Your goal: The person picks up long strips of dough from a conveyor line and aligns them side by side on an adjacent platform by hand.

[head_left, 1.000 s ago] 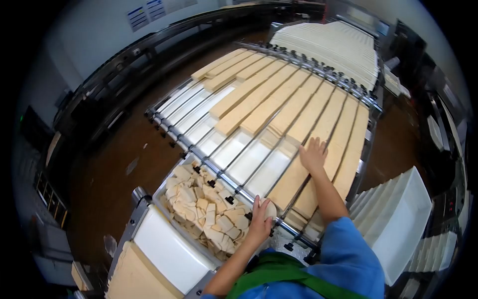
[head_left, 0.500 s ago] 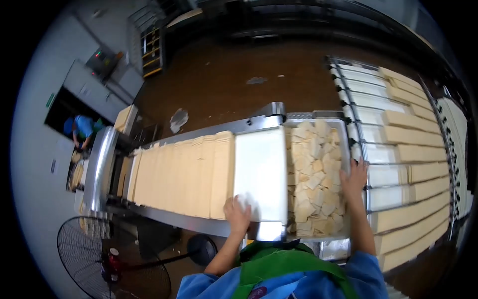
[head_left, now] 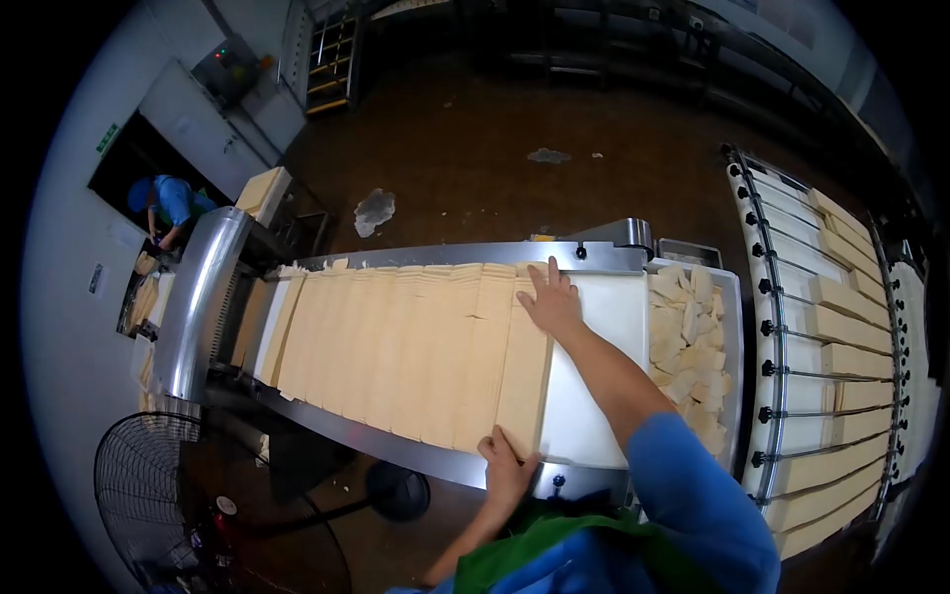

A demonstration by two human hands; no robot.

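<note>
A long row of stacked pale yellow sheets (head_left: 396, 356), which look like dough or bean curd, lies across the conveyor belt. Its rightmost stack (head_left: 526, 381) stands slightly apart from the others along a seam. My right hand (head_left: 554, 305) reaches over to the far end of that stack, its fingers spread and resting on top. At the near end, my left hand (head_left: 507, 470) grips the same stack, with the thumb and forefinger pointing up along its edge and the other fingers partly hidden. To the right, bare white belt (head_left: 599, 381) shows.
A metal tray (head_left: 734, 346) of broken pale pieces (head_left: 688, 356) sits at the belt's right end. Further right, a rack (head_left: 767, 337) carries several pale stacks (head_left: 841, 322). A fan (head_left: 148, 495) stands lower left. A person in blue (head_left: 173, 203) works far left.
My right hand has left the tray's right edge and crossed left to the far end of the end stack. My left hand has closed on its near end. The view has shifted.
</note>
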